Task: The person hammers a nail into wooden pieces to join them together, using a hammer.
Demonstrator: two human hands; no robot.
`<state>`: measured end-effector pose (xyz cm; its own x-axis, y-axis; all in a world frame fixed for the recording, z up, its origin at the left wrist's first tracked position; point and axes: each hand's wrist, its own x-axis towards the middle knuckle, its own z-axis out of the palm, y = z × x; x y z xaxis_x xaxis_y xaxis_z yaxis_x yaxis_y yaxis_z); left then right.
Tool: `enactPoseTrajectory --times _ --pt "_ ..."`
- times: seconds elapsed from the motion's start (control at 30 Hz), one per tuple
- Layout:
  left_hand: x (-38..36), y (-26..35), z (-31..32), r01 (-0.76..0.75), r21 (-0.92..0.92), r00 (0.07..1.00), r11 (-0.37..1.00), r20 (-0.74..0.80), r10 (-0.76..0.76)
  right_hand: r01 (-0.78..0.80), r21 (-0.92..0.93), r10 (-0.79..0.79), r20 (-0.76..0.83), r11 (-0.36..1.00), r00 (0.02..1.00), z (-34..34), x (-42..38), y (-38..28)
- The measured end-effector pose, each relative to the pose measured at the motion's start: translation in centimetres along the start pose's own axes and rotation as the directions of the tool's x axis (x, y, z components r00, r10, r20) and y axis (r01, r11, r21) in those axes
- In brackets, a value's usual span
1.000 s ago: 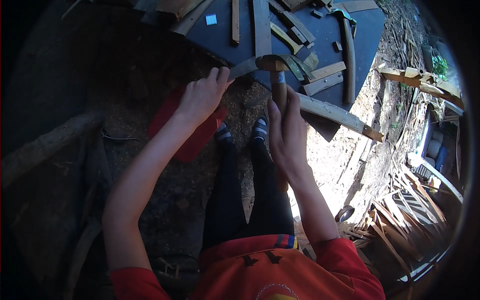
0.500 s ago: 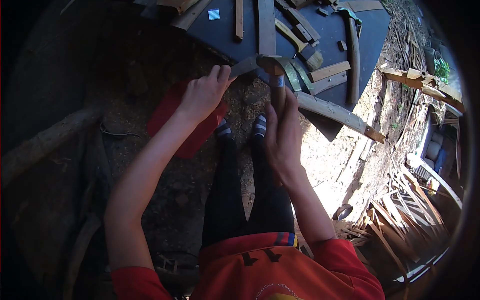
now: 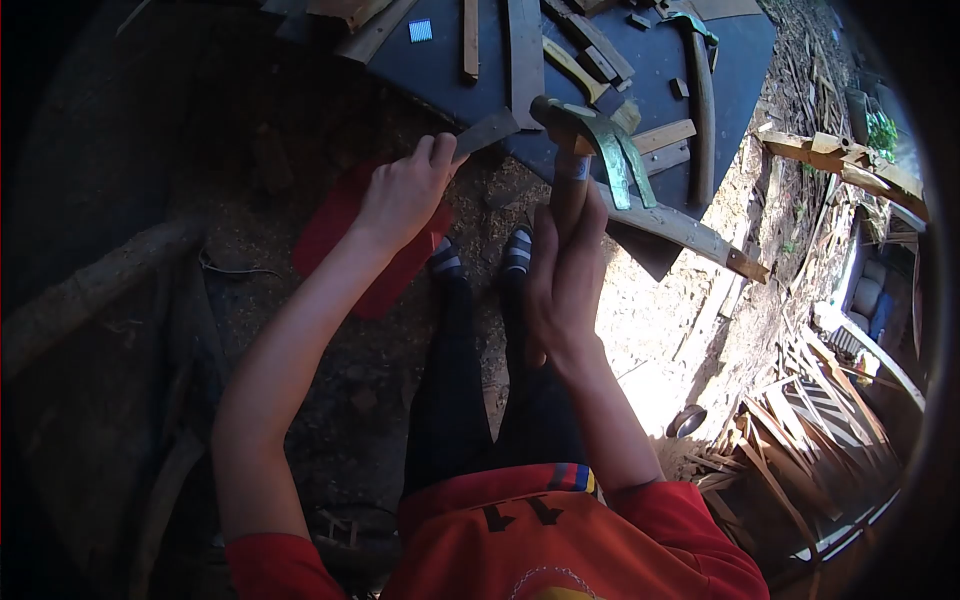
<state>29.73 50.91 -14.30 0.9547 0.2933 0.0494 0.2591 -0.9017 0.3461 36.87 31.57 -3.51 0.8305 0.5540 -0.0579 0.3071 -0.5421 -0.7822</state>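
Observation:
My left hand [image 3: 410,190] is closed round one end of a flat grey strip [image 3: 488,133], whose far end points up and right beside the table edge. In my right hand [image 3: 570,280] is the wooden handle of a claw hammer [image 3: 585,125]. The fingers lie along the handle, and the hammer's greenish claw points down to the right. A small gap separates the hammer head from the strip's tip. Behind them stands the dark table [image 3: 450,75], with a paintbrush [image 3: 575,70] and a second hammer [image 3: 702,120] on it.
Several wooden strips [image 3: 525,60] and small blocks lie on the table. A wooden beam [image 3: 690,235] runs along its near right edge. Below my left arm is a red object [image 3: 370,280]. Scrap wood [image 3: 800,430] is piled at the lower right, and a thick log [image 3: 100,270] is at left.
The hammer has shifted right and turned slightly, so its head is now apart from the strip's tip. My left hand and the strip have barely moved.

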Motion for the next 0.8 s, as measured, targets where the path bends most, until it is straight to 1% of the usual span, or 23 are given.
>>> enactPoseTrajectory --times 0.07,0.1,0.17,0.27,0.37,0.4,0.5,0.53,0.57,0.63,0.67,0.7,0.77,0.8 --pt "0.1 0.1 0.0 -0.006 0.024 1.000 1.000 -0.019 0.007 0.076 -0.021 -0.077 -0.042 0.997 0.996 0.7 0.2 0.9" --pt "0.1 0.2 0.0 0.011 0.026 1.000 1.000 -0.005 -0.011 -0.104 -0.033 0.107 0.086 0.994 0.991 0.9 0.7 0.9" --pt "0.1 0.6 -0.2 0.042 0.030 0.999 0.999 0.019 -0.043 -0.030 -0.074 0.040 0.137 0.997 0.990 1.2 1.2 1.6" --pt "0.0 0.5 0.1 0.026 0.006 1.000 1.000 -0.019 -0.025 -0.058 -0.021 0.059 0.089 0.998 0.994 0.1 1.3 -0.9" --pt "-0.1 0.6 0.2 0.029 0.001 0.999 1.000 -0.027 -0.029 0.078 0.060 -0.074 -0.056 0.995 0.996 -0.2 0.8 -1.4" --pt "-0.3 0.7 0.2 0.048 -0.018 0.999 0.999 0.005 -0.048 0.076 0.064 -0.072 -0.066 0.995 0.995 0.3 0.7 -0.4" --pt "0.1 1.0 -0.3 0.088 -0.034 0.995 0.996 0.050 -0.086 -0.032 -0.101 0.043 0.110 0.994 0.993 1.6 1.5 1.0" --pt "0.2 1.1 -0.5 0.088 -0.022 0.995 0.996 0.057 -0.087 -0.099 -0.058 0.107 0.154 0.993 0.982 1.1 1.5 0.5" --pt "0.2 1.1 -0.5 0.099 -0.010 0.993 0.995 0.064 -0.098 -0.090 -0.048 0.095 0.116 0.995 0.989 0.8 1.3 -0.2" --pt "0.0 1.0 -0.1 0.071 0.002 0.997 0.997 0.020 -0.072 -0.081 -0.031 0.083 0.051 0.996 0.995 0.3 0.5 -1.6" --pt "0.0 0.7 0.1 0.059 0.011 0.998 0.998 -0.002 -0.059 -0.071 0.008 0.070 0.053 0.997 0.996 -0.4 0.4 -2.4" --pt "-0.2 0.6 0.3 0.060 0.009 0.998 0.998 -0.006 -0.060 0.046 0.045 -0.044 -0.040 0.998 0.998 -0.2 0.3 -2.0" --pt "-0.1 0.7 0.5 0.053 0.001 0.998 0.999 -0.017 -0.053 -0.009 0.022 0.010 -0.037 1.000 0.999 -0.1 0.3 -1.7" --pt "0.0 0.7 0.3 0.066 0.003 0.998 0.998 0.007 -0.066 -0.005 -0.025 0.004 -0.008 1.000 1.000 0.7 0.8 -0.9"
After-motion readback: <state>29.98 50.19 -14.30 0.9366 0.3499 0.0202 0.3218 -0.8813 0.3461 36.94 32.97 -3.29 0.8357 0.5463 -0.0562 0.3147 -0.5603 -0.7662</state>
